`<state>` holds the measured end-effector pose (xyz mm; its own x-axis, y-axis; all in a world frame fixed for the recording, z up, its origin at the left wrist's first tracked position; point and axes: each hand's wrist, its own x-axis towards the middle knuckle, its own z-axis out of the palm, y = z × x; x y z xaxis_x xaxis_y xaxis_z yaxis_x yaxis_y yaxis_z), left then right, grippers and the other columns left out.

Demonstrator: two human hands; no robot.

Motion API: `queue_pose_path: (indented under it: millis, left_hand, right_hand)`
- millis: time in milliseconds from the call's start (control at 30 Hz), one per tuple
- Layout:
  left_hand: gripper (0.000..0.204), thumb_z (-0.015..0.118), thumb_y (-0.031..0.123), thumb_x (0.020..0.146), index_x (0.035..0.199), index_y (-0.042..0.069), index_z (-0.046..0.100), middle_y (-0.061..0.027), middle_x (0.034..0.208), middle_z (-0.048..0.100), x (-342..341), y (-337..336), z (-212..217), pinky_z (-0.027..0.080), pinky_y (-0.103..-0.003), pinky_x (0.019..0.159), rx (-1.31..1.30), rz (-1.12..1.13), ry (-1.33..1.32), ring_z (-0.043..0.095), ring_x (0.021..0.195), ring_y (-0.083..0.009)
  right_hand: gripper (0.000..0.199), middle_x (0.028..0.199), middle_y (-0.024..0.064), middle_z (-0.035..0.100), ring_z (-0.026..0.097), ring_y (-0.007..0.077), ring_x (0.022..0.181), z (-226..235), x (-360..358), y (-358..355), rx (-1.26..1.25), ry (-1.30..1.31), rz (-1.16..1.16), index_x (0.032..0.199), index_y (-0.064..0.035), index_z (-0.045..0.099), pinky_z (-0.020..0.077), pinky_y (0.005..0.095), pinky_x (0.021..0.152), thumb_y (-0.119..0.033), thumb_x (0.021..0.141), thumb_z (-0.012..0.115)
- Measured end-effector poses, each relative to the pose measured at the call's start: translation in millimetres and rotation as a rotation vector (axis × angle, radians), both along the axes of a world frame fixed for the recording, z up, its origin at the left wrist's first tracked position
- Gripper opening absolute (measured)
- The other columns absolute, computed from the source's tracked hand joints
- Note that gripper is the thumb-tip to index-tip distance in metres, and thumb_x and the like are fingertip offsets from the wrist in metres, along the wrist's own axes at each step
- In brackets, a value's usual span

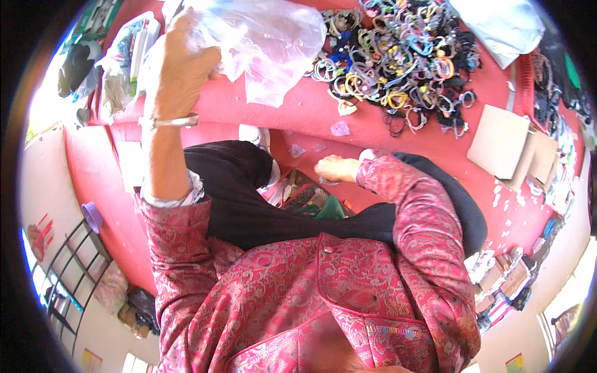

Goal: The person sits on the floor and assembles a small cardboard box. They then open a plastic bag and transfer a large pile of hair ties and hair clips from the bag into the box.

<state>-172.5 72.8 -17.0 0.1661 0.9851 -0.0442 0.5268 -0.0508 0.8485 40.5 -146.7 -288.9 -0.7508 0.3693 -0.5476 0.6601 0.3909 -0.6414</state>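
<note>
My left hand reaches to the far left of the red surface. Its fingers close on the edge of a crumpled clear plastic bag, while the thumb shows apart from them. A metal bangle circles that wrist. Low between my knees is my right hand, its fingers drawn together; what they hold, if anything, I cannot make out. Small clear plastic scraps lie a little beyond it. To the right of the bag spreads a big heap of hair ties, black and many-coloured, some with small beads.
Brown cardboard pieces lie at the right, below a whitish plastic bag. A white plastic container stands at the far left. Under my lap a green object shows partly. A black metal grid leans at the lower left.
</note>
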Motion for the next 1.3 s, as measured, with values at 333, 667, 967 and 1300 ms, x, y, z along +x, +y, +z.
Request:
queue_pose_path:
  millis: [333, 667, 967, 1300]
  left_hand:
    - [0.067, 0.059, 0.009, 0.064, 0.125, -0.007, 0.038, -0.0154, 0.086, 0.059, 14, -9, 5, 0.047, -0.026, 0.051, 0.089, -0.041, 0.056, 0.056, 0.054, -0.0139]
    - [0.064, 0.061, 0.013, 0.065, 0.123, -0.003, 0.041, -0.015, 0.076, 0.061, 6, -8, -12, 0.051, -0.028, 0.053, 0.258, -0.033, 0.214, 0.06, 0.053, -0.0156]
    - [0.058, 0.065, 0.014, 0.065, 0.117, -0.001, 0.045, -0.0214, 0.083, 0.06, -3, 1, -19, 0.049, -0.039, 0.065, 0.339, -0.061, 0.234, 0.06, 0.078, -0.0328]
    - [0.065, 0.065, 0.012, 0.065, 0.122, -0.002, 0.038, -0.0245, 0.089, 0.059, 14, -14, 24, 0.048, -0.04, 0.066, 0.065, 0.057, 0.201, 0.06, 0.078, -0.035]
  right_hand:
    - [0.031, 0.075, 0.0119, 0.062, 0.059, 0.0186, 0.057, 189, 150, 163, 0.231, 0.048, -0.995, 0.105, -0.0063, 0.058, 0.0471, 0.0298, 0.049, -0.004, 0.075, 0.054]
    - [0.014, 0.068, 0.0033, 0.059, 0.052, 0.0096, 0.049, 217, 194, 167, 0.176, 0.234, -1.372, 0.09, -0.0002, 0.06, 0.0412, 0.0242, 0.041, -0.01, 0.08, 0.057]
    - [0.019, 0.079, 0.0191, 0.062, 0.063, 0.0321, 0.075, 107, 140, 148, 0.806, -0.37, -0.38, 0.092, -0.004, 0.059, 0.0507, 0.041, 0.065, -0.007, 0.075, 0.05]
    - [0.021, 0.083, 0.0163, 0.064, 0.062, 0.0294, 0.079, 178, 173, 195, 0.57, -0.091, -0.827, 0.087, -0.0072, 0.065, 0.0463, 0.0383, 0.072, -0.022, 0.075, 0.058]
